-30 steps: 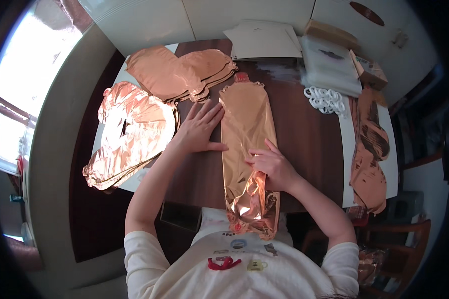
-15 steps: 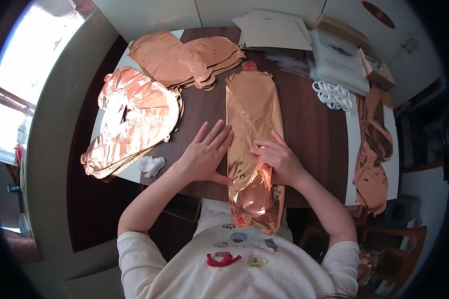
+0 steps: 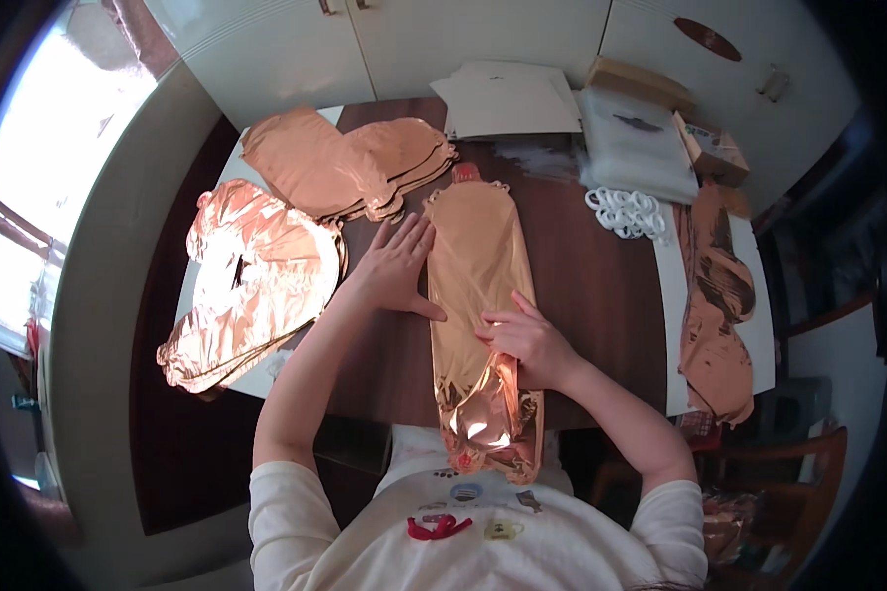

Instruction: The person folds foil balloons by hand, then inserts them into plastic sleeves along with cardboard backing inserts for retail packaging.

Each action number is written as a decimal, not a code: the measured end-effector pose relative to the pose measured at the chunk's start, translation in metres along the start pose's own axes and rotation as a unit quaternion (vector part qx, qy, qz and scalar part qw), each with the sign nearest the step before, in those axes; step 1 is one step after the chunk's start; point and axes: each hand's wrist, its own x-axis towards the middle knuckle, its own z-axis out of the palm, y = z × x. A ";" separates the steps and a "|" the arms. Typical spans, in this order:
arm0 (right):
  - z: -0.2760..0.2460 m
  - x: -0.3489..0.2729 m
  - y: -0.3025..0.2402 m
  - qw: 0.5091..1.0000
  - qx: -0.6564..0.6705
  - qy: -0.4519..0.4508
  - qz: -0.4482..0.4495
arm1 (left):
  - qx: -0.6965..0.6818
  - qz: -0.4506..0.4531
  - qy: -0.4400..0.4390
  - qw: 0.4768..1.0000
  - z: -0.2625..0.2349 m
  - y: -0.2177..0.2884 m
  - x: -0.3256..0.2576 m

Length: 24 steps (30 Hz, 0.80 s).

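A long, flat copper-coloured foil balloon point(image 3: 473, 241) lies lengthwise before me, its near end hanging over the table's front edge. My left hand point(image 3: 394, 268) is open, fingers stretched and thumb spread, with the fingertips at the balloon's left edge near its far end. On the right side of the foil, my right hand point(image 3: 530, 343) has its fingers bent and closed on a raised fold of the balloon. Below that hand the foil is wrinkled and shiny. A small red object point(image 3: 466, 172) sits at the far end, partly covered by the foil.
Stacks of flat foil balloons point(image 3: 306, 163) and shinier foil balloons point(image 3: 256, 286) lie at the left. White rings point(image 3: 628, 213), clear plastic bags point(image 3: 641, 148), white sheets point(image 3: 512, 98) and a small box point(image 3: 712, 148) stand toward the back right. More foil point(image 3: 716, 315) lies along the right edge.
My left hand has slid farther along the balloon's left edge toward its far end. The right hand stays near the same fold. The whole view has shifted, showing more of the cabinets behind.
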 end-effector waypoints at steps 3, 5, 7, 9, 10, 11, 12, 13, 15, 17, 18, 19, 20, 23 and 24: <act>-0.006 -0.001 0.002 0.999 0.035 -0.006 0.000 | -0.004 -0.012 0.001 1.000 0.004 -0.006 0.010; -0.008 -0.002 0.015 0.992 0.121 0.005 0.016 | -0.013 -0.015 0.013 1.000 0.010 -0.004 0.011; -0.014 0.006 0.027 0.977 0.174 0.106 0.060 | -0.036 -0.027 0.042 0.998 0.019 -0.006 0.007; -0.025 0.024 0.042 0.975 0.105 0.143 0.132 | -0.033 -0.029 0.051 0.998 0.017 -0.004 0.005; -0.019 0.031 0.058 0.966 0.072 0.170 0.182 | -0.034 -0.029 0.052 0.998 0.016 -0.003 0.005; -0.014 0.037 0.076 0.969 0.012 0.174 0.174 | -0.034 -0.030 0.054 0.997 0.015 -0.002 0.005; -0.008 0.044 0.088 0.970 0.012 0.174 0.170 | -0.032 -0.033 0.057 0.997 0.015 -0.001 0.003; -0.006 0.054 0.094 0.962 -0.028 0.182 0.201 | -0.037 -0.034 0.053 0.997 0.014 0.000 0.003; -0.007 0.064 0.106 0.952 -0.070 0.190 0.229 | -0.046 -0.036 0.050 0.997 0.015 0.002 0.005; -0.005 0.072 0.109 0.958 -0.042 0.180 0.221 | -0.051 -0.039 0.053 0.997 0.014 0.001 0.004; -0.003 0.076 0.111 0.958 -0.040 0.178 0.220 | -0.057 -0.038 0.055 0.996 0.014 0.001 0.002; -0.002 0.079 0.112 0.958 -0.049 0.186 0.211 | -0.053 -0.038 0.053 0.996 0.013 0.001 0.002; -0.001 0.081 0.114 0.958 -0.058 0.195 0.202 | -0.056 -0.039 0.051 0.996 0.013 0.001 0.003; -0.001 0.086 0.114 0.960 -0.039 0.198 0.193 | -0.050 -0.046 0.059 0.996 0.013 0.001 0.003; -0.001 0.087 0.113 0.960 -0.037 0.196 0.195 | -0.052 -0.046 0.057 0.996 0.013 0.001 0.003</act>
